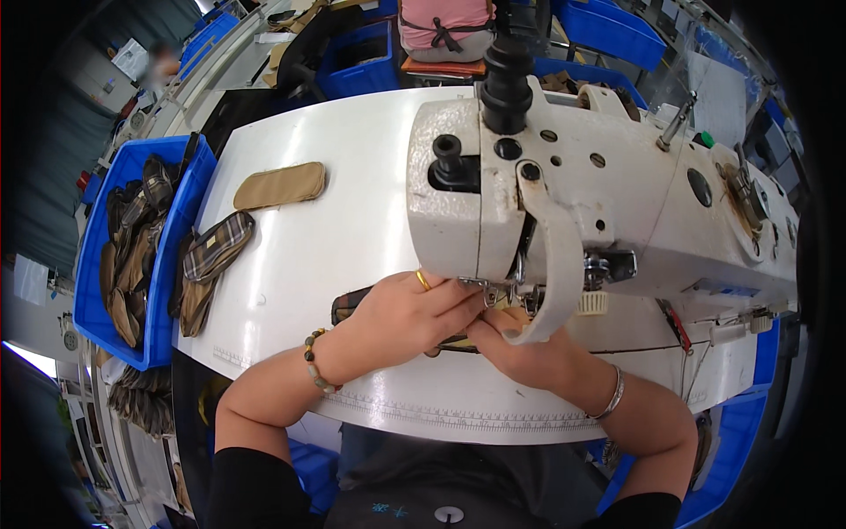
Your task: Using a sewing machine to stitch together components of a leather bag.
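Note:
At the sewing machine (617,203), both hands are close together below its head, around the needle area. My left hand (397,319), with a ring and a beaded bracelet, has its fingers closed on a dark plaid fabric piece (347,306). Most of that piece is hidden under the hand, and a strip of it shows between the hands. My right hand (533,357), wearing a metal bangle, is closed with curled fingers at the piece's other end. The machine's curved white lever (564,256) partly covers the right fingers.
A tan rounded fabric piece (280,185) lies on the white table (352,159). Plaid and tan pieces (218,247) overlap near its left edge. Beside them stands a blue bin (182,229) of similar pieces. Red-handled snips (674,324) rest right of the needle area.

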A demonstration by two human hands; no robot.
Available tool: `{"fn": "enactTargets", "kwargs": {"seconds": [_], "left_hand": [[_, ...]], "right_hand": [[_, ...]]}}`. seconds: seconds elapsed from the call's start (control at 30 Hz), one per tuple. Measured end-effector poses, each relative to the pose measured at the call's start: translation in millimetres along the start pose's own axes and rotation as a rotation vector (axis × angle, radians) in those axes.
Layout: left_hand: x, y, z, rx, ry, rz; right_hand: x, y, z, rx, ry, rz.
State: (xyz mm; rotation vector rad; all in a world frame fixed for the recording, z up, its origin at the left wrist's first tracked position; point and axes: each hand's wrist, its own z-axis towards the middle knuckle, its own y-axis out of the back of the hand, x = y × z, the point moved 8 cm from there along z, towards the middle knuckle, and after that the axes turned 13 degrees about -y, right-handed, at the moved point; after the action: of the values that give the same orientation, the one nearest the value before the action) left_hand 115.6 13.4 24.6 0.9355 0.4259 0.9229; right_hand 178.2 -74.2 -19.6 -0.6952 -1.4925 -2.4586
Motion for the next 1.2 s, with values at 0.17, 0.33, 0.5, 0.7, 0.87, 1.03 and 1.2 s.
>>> {"fn": "enactTargets", "kwargs": {"seconds": [0.17,0.33,0.5,0.7,0.87,1.03,1.2], "left_hand": [[12,-16,-14,0.195,0.161,-0.079],[16,-9,-6,0.14,0.23,-0.13],[12,-17,-10,0.162,0.138,-0.083],[10,-17,-8,0.116,0.12,-0.075],[6,-22,-11,0.179,0.061,-0.025],[17,-21,-14,0.224,0.249,-0.107],[20,-17,-16,0.226,0.293,-0.154]], "right_hand": [[11,4,-3,-0.023,0.129,-0.158],[18,20,-2,-0.171,0.183,-0.128],[20,27,-6,-0.301,0.235,-0.088],[22,18,-8,-0.203,0.21,-0.242],[25,22,-10,-0.291,0.228,-0.243],[25,17,-9,-0.222,0.178,-0.253],[13,-8,-18,0.026,0.013,-0.261]]}}
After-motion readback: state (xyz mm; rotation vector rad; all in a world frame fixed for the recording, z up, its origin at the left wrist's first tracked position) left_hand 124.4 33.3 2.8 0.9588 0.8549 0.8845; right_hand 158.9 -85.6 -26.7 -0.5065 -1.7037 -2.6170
